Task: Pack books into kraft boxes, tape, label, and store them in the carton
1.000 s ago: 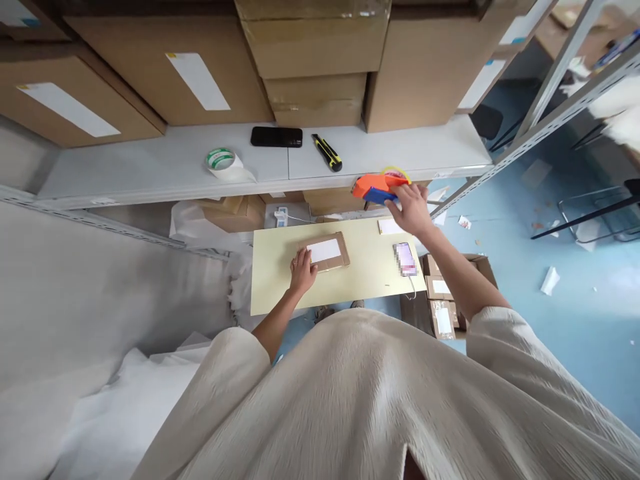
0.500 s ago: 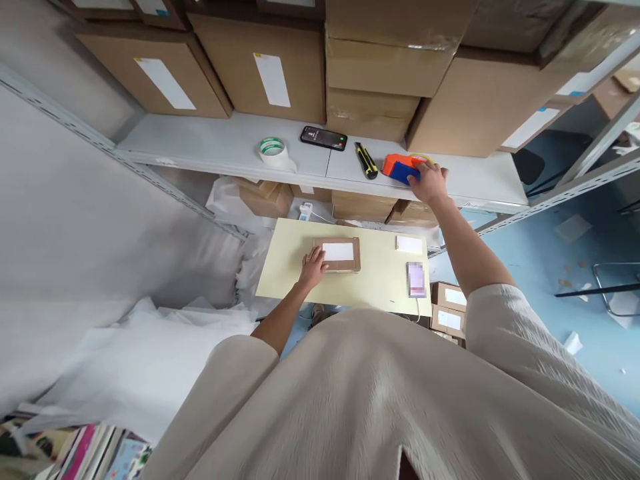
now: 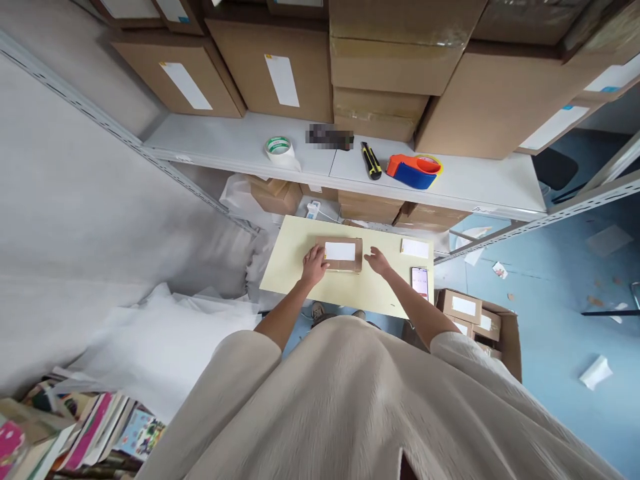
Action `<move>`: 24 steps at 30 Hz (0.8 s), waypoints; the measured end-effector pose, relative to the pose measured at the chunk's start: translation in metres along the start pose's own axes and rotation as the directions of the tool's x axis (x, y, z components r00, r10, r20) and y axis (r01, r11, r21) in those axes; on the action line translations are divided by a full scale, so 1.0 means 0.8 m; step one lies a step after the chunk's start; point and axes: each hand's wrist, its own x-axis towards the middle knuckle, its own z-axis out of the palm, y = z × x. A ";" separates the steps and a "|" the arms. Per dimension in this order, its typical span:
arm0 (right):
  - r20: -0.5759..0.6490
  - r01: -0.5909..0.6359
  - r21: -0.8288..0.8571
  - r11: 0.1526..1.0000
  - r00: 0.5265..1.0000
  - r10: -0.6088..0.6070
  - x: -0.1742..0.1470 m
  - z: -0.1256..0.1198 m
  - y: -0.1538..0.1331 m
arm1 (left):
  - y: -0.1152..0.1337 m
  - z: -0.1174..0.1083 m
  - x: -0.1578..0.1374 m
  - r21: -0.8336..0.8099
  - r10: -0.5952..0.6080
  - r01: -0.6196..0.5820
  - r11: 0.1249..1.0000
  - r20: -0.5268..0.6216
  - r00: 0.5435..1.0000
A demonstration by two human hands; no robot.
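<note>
A small taped cardboard box point(image 3: 341, 251) with a white label lies on the pale yellow table point(image 3: 290, 233). My left hand point(image 3: 314, 264) holds the box at its left end, fingers bent over the top. Just off the box's right end is my right hand point(image 3: 379, 261), empty, with thumb and fingers apart. On the shelf above the table sits an orange and blue tape dispenser point(image 3: 414, 171). Beside it lie a black and yellow utility knife point(image 3: 371, 161), a blurred-out dark object point(image 3: 329, 137) and a roll of white tape point(image 3: 281, 152).
A stack of white labels point(image 3: 415, 248) and a phone point(image 3: 419, 281) lie at the table's right side. Large cardboard boxes point(image 3: 280, 73) line the shelf point(image 3: 470, 187). To the right, an open carton point(image 3: 511, 343) holds smaller boxes. White wrapping sheets point(image 3: 165, 340) and books point(image 3: 90, 427) are at lower left.
My right hand has let go of the tape dispenser on the shelf and come down to the table, beside the box's right end. My left hand stays on the box.
</note>
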 end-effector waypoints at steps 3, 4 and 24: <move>0.056 -0.129 0.057 0.990 0.990 0.126 0.005 0.023 0.009 | 0.000 -0.005 0.003 -0.013 -0.012 0.013 1.000 0.024 1.000; 0.065 -0.133 0.062 0.989 0.990 0.129 0.005 0.027 0.010 | -0.001 -0.006 0.004 -0.018 -0.012 0.012 1.000 0.032 0.999; 0.028 -0.141 0.131 0.981 0.990 0.138 0.004 0.051 0.010 | -0.046 0.007 0.035 -0.199 0.062 -0.030 0.980 0.154 0.986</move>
